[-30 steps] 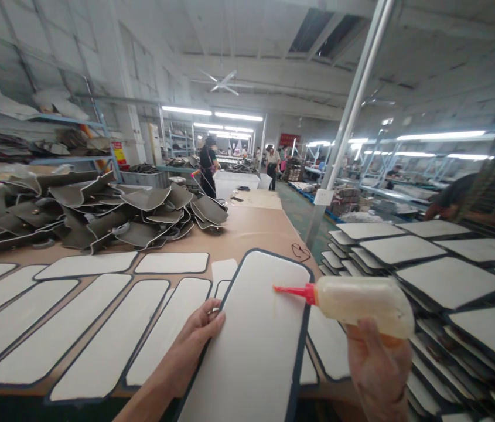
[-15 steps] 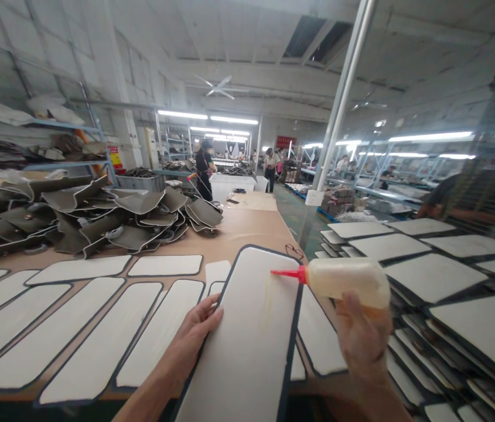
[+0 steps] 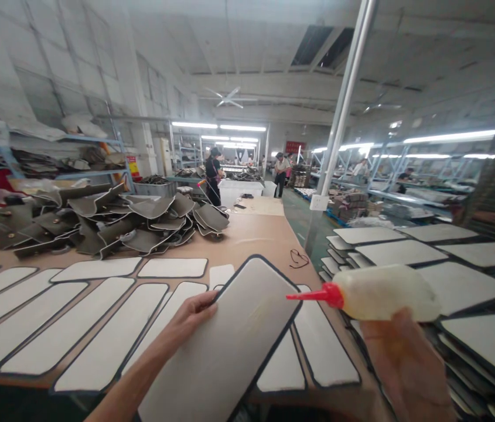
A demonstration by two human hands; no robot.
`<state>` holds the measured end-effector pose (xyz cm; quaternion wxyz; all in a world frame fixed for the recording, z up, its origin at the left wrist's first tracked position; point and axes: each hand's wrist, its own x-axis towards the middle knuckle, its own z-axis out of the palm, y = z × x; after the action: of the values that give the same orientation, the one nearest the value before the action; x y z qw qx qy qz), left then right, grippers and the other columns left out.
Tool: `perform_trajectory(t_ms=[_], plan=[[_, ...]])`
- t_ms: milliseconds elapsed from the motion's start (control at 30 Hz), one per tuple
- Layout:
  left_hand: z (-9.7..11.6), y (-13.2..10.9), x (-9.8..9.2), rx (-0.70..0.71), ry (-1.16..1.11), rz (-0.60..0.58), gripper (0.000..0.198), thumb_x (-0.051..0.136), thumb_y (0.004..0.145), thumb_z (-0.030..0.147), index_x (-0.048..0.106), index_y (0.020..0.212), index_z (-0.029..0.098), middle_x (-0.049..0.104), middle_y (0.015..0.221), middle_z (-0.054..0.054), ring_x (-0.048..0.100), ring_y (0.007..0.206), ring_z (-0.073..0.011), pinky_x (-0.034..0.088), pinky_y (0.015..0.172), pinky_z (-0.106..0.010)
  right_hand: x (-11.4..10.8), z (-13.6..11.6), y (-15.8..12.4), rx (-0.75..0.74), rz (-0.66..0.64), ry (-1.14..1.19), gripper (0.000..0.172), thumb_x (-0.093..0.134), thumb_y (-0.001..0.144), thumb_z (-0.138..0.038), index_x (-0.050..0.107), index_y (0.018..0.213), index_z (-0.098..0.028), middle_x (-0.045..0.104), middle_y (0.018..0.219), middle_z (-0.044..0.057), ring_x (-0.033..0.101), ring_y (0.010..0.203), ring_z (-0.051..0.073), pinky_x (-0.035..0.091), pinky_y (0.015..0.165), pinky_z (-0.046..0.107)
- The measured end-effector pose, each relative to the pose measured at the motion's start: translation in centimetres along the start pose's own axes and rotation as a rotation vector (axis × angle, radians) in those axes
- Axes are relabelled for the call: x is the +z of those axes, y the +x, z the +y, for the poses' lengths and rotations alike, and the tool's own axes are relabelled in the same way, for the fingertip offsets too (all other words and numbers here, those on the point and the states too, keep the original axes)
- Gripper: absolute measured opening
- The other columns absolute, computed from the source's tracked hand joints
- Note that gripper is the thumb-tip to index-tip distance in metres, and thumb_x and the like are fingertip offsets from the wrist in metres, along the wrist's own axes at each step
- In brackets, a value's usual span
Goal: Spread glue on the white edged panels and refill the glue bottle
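My left hand (image 3: 194, 319) grips the left edge of a white panel with dark edging (image 3: 229, 351), thumb on its face. The panel is held tilted above the table, and a yellowish streak of glue marks its upper face. In my right hand (image 3: 405, 357) is a translucent squeeze bottle (image 3: 388, 290) with a red nozzle, lying nearly level with amber liquid in it. Its tip points left, over the panel's upper right edge; whether it touches cannot be told. Similar white panels (image 3: 93, 328) lie in rows on the brown table (image 3: 260, 234).
A heap of grey-green pieces with pale edges (image 3: 111, 223) covers the table's far left. Stacks of white panels (image 3: 471, 281) stand at the right. Glasses (image 3: 299, 258) lie near the table's right edge, beside a metal post (image 3: 339, 117). Two people stand farther back.
The panel in my left hand has turned, its top leaning further right. My right hand and the bottle have moved right and slightly down. The glue streak looks wider, and the view has shifted.
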<state>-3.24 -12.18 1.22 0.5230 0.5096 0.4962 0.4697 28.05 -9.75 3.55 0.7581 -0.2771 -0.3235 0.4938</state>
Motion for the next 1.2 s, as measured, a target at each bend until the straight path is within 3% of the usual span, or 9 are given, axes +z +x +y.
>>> perform_trajectory(t_ms=[167, 267, 367, 467, 700, 833, 967, 1200], plan=[[2.7, -0.6, -0.9, 0.028, 0.243, -0.242, 0.036, 0.063, 0.077, 0.026, 0.064, 0.112, 0.022, 0.065, 0.113, -0.004, 0.057, 0.106, -0.0245, 0.041, 0.091, -0.028, 1.4, -3.6, 3.4, -0.03, -0.164, 0.072, 0.043, 0.072, 0.063, -0.03, 0.062, 0.105, -0.032, 0.062, 0.118, -0.003, 0.051, 0.116, 0.021, 0.05, 0.089, 0.033], [4.6, -1.2, -0.8, 0.002, 0.317, -0.346, 0.032, 0.062, 0.077, 0.022, 0.067, 0.108, 0.021, 0.066, 0.112, -0.006, 0.056, 0.109, -0.0253, 0.039, 0.094, -0.03, 1.9, -4.4, 4.3, 0.032, -0.28, 0.016, 0.048, 0.073, 0.058, -0.03, 0.062, 0.104, -0.031, 0.065, 0.113, 0.0, 0.056, 0.11, 0.025, 0.049, 0.087, 0.042], [6.3, -1.7, -0.4, -0.007, 0.376, -0.414, 0.029, 0.06, 0.077, 0.019, 0.069, 0.104, 0.02, 0.067, 0.11, -0.008, 0.058, 0.106, -0.0269, 0.04, 0.094, -0.033, 1.9, -4.5, 4.6, 0.104, -0.376, -0.026, 0.053, 0.072, 0.054, -0.031, 0.062, 0.105, -0.025, 0.068, 0.106, 0.006, 0.061, 0.101, 0.028, 0.046, 0.086, 0.048], [7.4, -2.0, 0.0, -0.022, 0.404, -0.514, 0.03, 0.058, 0.079, 0.018, 0.067, 0.107, 0.021, 0.066, 0.113, -0.006, 0.057, 0.11, -0.0261, 0.038, 0.098, -0.034, 1.5, -4.2, 4.8, 0.148, -0.437, -0.024, 0.053, 0.07, 0.055, -0.032, 0.061, 0.106, -0.023, 0.068, 0.106, 0.006, 0.061, 0.101, 0.026, 0.043, 0.088, 0.046], [7.7, -1.7, 0.0, 0.046, 0.369, -0.791, 0.04, 0.056, 0.081, 0.011, 0.056, 0.12, 0.021, 0.057, 0.125, -0.004, 0.05, 0.119, -0.0216, 0.034, 0.102, -0.033, -0.2, -3.6, 5.8, 0.191, -0.556, -0.099, 0.07, 0.078, 0.049, -0.037, 0.058, 0.115, -0.025, 0.068, 0.104, 0.009, 0.063, 0.093, 0.03, 0.05, 0.08, 0.046], [7.5, -1.8, -0.3, 0.055, 0.394, -0.736, 0.038, 0.057, 0.082, 0.014, 0.058, 0.118, 0.026, 0.058, 0.124, -0.002, 0.051, 0.117, -0.0202, 0.037, 0.1, -0.03, -1.1, -3.3, 6.1, 0.149, -0.563, -0.087, 0.067, 0.078, 0.05, -0.037, 0.058, 0.113, -0.028, 0.068, 0.104, 0.008, 0.063, 0.094, 0.031, 0.051, 0.08, 0.047], [7.0, -2.2, -0.9, 0.055, 0.354, -0.707, 0.038, 0.057, 0.082, 0.015, 0.058, 0.118, 0.026, 0.06, 0.122, -0.001, 0.052, 0.115, -0.0198, 0.039, 0.098, -0.028, -2.0, -3.0, 6.0, 0.184, -0.547, -0.077, 0.051, 0.077, 0.052, -0.034, 0.063, 0.101, -0.03, 0.07, 0.097, 0.004, 0.062, 0.096, 0.029, 0.046, 0.087, 0.048], [5.6, -2.3, -2.3, 0.09, 0.299, -0.627, 0.038, 0.058, 0.082, 0.013, 0.06, 0.115, 0.03, 0.06, 0.122, 0.002, 0.053, 0.113, -0.0158, 0.039, 0.094, -0.02, -2.4, -2.3, 5.3, 0.109, -0.53, -0.073, 0.053, 0.071, 0.061, -0.036, 0.058, 0.112, -0.028, 0.063, 0.115, 0.01, 0.056, 0.108, 0.033, 0.042, 0.091, 0.053]])
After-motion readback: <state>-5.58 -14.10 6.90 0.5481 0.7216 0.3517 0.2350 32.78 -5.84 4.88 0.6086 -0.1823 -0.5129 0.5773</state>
